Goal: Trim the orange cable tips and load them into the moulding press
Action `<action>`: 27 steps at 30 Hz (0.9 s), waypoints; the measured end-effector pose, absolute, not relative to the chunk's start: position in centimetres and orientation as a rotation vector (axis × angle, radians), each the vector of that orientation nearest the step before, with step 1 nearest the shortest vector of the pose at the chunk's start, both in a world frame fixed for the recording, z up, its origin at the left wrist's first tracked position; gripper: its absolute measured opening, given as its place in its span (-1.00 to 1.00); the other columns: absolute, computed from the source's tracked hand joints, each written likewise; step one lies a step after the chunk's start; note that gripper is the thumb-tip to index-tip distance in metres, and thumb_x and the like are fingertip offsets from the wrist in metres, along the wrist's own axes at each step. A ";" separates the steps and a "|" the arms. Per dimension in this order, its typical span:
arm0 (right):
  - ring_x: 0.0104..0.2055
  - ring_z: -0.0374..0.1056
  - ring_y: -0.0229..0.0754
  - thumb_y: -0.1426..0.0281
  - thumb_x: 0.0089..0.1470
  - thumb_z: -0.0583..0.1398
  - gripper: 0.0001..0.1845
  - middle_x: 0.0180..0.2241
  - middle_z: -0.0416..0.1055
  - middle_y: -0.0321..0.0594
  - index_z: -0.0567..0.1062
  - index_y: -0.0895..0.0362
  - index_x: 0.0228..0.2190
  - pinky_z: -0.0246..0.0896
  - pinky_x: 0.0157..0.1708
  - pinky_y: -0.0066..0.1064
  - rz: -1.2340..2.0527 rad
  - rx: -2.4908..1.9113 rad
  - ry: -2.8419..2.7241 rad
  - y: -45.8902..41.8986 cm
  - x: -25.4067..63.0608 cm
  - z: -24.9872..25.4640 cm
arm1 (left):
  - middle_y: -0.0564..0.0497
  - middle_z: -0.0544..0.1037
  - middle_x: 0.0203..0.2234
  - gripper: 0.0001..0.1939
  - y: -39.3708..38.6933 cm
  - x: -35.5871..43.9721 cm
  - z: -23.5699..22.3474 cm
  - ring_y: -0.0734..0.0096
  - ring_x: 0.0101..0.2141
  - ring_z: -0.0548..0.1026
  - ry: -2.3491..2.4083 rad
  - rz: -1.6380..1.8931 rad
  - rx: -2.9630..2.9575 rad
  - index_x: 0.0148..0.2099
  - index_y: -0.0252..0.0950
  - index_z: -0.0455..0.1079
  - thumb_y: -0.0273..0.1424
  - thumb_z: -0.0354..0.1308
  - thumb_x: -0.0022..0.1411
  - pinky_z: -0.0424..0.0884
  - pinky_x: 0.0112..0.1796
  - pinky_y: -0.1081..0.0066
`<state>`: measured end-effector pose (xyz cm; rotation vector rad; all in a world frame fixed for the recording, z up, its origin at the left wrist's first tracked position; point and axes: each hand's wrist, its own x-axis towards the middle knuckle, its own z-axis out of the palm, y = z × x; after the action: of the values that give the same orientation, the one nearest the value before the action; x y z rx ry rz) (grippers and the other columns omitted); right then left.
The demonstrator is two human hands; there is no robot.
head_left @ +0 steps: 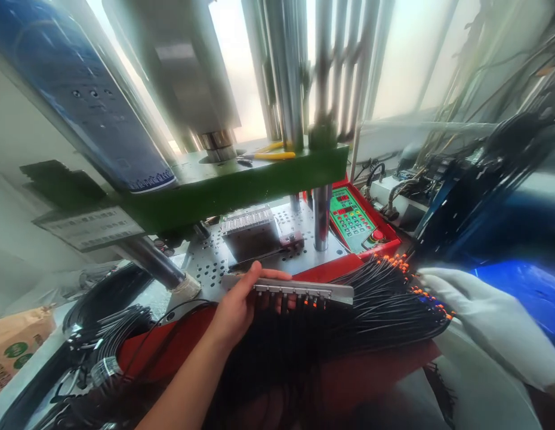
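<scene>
My bare left hand (pixel 236 304) is closed around the left end of a long grey metal bar (pixel 289 289), thumb on top. Short black cable ends with orange tips hang under the bar. My right hand (pixel 486 319) wears a white glove and rests on the orange-tipped ends of a thick bundle of black cables (pixel 385 310) that lies across my lap. The gloved fingers are curled over the cable tips. The bar sits just in front of the perforated press table (pixel 215 263).
A green vertical press (pixel 241 185) with steel columns stands ahead, a mould block (pixel 250 230) on its table. A red-framed control panel (pixel 355 218) sits to the right. More black cable coils (pixel 107 322) lie left. Wires and blue machine parts crowd the right.
</scene>
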<state>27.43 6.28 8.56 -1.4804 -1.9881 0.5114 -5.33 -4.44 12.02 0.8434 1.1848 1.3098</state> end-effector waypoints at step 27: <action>-0.82 -0.04 -0.41 -0.17 0.01 0.02 -0.40 -0.80 0.07 -0.46 0.35 0.15 -0.51 -0.18 -0.85 -0.57 1.870 -0.895 -1.226 3.1 12.3 7.9 | 0.09 0.24 -0.64 -0.60 -7.4 1.1 9.8 0.62 -0.68 0.13 1.316 1.230 0.848 -0.44 -0.36 0.27 -0.16 -0.05 0.29 0.09 -0.63 0.52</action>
<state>12.34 3.10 7.87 -0.8948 -1.2260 1.8698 1.15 -7.35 9.81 0.8482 1.3163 1.2298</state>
